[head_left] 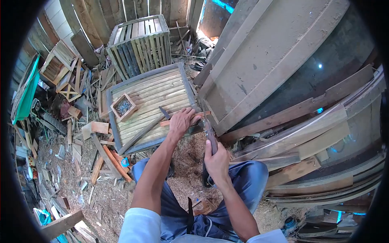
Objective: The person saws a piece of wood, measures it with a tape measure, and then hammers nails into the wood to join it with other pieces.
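My left hand [182, 121] presses a short reddish wood strip [164, 123] down near the right edge of a slatted wooden crate [152, 92], fingers closed around it. My right hand [217, 160] is wrapped round the brown handle of a hand tool [210, 135]. The tool's upper end meets the right end of the strip; its kind I cannot tell. Left of my left hand lies a hammer [142, 135], its long handle slanting over the slats. A small wooden box of nails [124, 107] sits on the crate's left part.
Behind stands another slatted crate [142, 48]. A large framed panel [263, 56] leans on the right, with stacked boards [300, 158] below it. Loose planks [109, 158] and a blue tape measure [125, 162] lie at left, on ground covered with shavings [109, 206].
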Demonstrator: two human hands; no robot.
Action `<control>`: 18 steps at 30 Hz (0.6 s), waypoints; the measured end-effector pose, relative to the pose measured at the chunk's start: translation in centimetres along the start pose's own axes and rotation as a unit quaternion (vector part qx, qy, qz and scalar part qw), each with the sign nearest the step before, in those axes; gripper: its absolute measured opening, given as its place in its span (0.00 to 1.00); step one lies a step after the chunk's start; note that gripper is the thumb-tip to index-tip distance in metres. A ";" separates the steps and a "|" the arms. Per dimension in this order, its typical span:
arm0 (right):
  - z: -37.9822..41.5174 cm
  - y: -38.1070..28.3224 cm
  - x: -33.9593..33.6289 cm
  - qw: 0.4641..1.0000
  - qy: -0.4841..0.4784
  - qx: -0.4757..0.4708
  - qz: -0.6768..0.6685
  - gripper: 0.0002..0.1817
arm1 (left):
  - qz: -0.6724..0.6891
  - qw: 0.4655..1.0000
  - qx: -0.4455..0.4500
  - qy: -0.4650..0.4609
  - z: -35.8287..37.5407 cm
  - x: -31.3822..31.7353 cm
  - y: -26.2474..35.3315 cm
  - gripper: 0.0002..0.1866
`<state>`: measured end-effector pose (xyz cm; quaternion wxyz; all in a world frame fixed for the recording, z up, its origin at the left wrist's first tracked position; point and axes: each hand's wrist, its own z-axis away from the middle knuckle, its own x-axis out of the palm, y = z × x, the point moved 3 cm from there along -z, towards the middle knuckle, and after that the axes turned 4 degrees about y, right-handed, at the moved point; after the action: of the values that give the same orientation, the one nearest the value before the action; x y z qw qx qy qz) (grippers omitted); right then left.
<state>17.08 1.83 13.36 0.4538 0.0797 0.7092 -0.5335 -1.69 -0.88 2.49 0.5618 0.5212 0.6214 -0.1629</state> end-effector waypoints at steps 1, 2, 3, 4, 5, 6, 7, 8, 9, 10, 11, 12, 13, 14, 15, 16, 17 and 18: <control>0.5 0.9 0.4 0.998 0.020 -0.010 -0.058 0.20 | 0.002 1.000 0.006 0.014 0.2 0.3 0.0 0.20; 0.9 1.9 1.1 0.997 0.029 -0.018 -0.072 0.19 | 0.002 0.999 0.012 0.030 0.3 0.4 -0.4 0.19; 1.5 3.2 1.7 0.996 0.036 -0.025 -0.084 0.19 | -0.006 0.999 0.015 0.028 0.4 0.4 -0.3 0.19; 2.5 4.7 2.3 0.994 0.041 -0.028 -0.093 0.18 | -0.022 0.999 0.014 0.026 0.7 0.5 0.0 0.20; 3.1 6.4 3.2 0.993 0.037 0.002 -0.116 0.18 | -0.038 0.999 0.015 0.025 0.7 0.4 0.2 0.20; 3.1 6.4 3.0 0.993 0.035 -0.003 -0.114 0.18 | -0.057 0.998 0.014 0.023 0.9 0.2 0.2 0.20; 3.0 6.3 2.9 0.993 0.032 -0.010 -0.114 0.18 | -0.057 0.998 0.012 0.013 0.8 0.1 0.1 0.20; 3.1 6.2 2.7 0.993 0.029 -0.015 -0.113 0.19 | -0.056 0.998 0.008 0.002 0.8 0.1 0.1 0.20; 2.8 4.6 1.6 0.994 0.020 0.005 -0.111 0.20 | -0.053 0.999 0.004 -0.010 0.9 0.2 0.1 0.21; 2.3 3.4 0.7 0.996 0.007 0.007 -0.093 0.21 | -0.056 0.998 0.006 0.012 1.2 0.2 0.1 0.21; 1.7 2.6 -0.3 0.997 -0.004 0.009 -0.075 0.21 | -0.058 0.998 0.009 0.034 1.5 0.4 0.3 0.22; 0.9 1.6 -1.4 0.998 -0.014 0.011 -0.057 0.22 | -0.060 0.996 0.014 0.057 1.6 0.6 0.6 0.23; -0.1 0.7 -2.5 0.998 -0.042 0.035 -0.044 0.23 | -0.057 0.997 0.014 0.058 1.8 0.7 0.7 0.23; -1.1 0.3 -3.1 0.997 -0.055 0.034 -0.040 0.24 | -0.056 0.997 0.014 0.059 2.0 0.8 0.6 0.24; -2.1 -0.6 -3.8 0.996 -0.072 0.041 -0.024 0.24 | -0.056 0.997 0.012 0.060 2.0 0.8 0.5 0.24; -2.5 -1.1 -4.2 0.995 -0.090 0.050 -0.008 0.24 | -0.053 0.998 0.005 0.041 1.9 0.6 0.5 0.24; -2.5 -1.1 -4.1 0.996 -0.084 0.037 -0.001 0.25 | -0.050 0.999 -0.002 0.021 1.8 0.5 0.4 0.24; -2.5 -1.1 -3.9 0.997 -0.077 0.024 0.009 0.25 | -0.045 0.999 -0.011 0.003 1.7 0.5 0.4 0.24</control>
<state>17.25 4.86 17.01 0.5098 0.0552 0.6584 -0.5509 -0.38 -1.79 1.68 0.5579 0.4873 0.6473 -0.1797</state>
